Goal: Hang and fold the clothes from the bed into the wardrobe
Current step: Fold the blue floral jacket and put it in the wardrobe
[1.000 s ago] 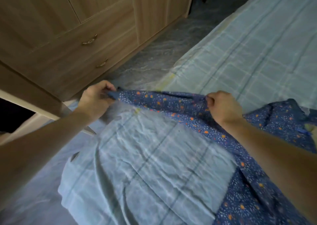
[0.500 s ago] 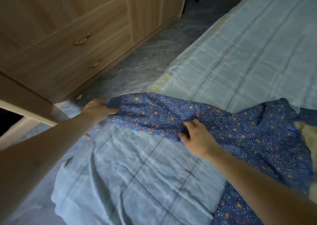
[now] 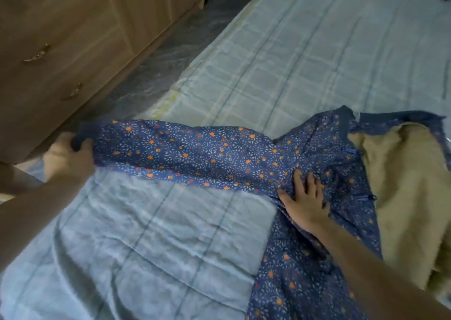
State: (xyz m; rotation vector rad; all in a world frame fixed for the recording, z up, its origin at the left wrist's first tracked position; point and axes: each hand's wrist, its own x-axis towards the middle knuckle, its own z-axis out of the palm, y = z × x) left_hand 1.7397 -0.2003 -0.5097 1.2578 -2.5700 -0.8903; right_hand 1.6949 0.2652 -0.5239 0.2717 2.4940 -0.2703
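A blue jacket (image 3: 288, 163) with an orange flower print and a beige fleece lining (image 3: 405, 185) lies on the bed (image 3: 305, 58). One sleeve (image 3: 185, 151) is stretched out flat to the left. My left hand (image 3: 68, 158) grips the cuff of that sleeve at the bed's left edge. My right hand (image 3: 305, 197) lies flat with fingers spread on the jacket where the sleeve joins the body. The wooden wardrobe (image 3: 73, 38) stands to the left, across a strip of floor.
The bed carries a pale blue checked quilt (image 3: 151, 246), wrinkled near me. Two drawer handles (image 3: 36, 55) show on the wardrobe's lower drawers. Grey marbled floor (image 3: 156, 63) runs between wardrobe and bed. A wooden edge juts in at the far left.
My right hand slid right along the sleeve to the shoulder and opened flat. The sleeve now lies stretched and smoothed. My left hand kept hold of the cuff.
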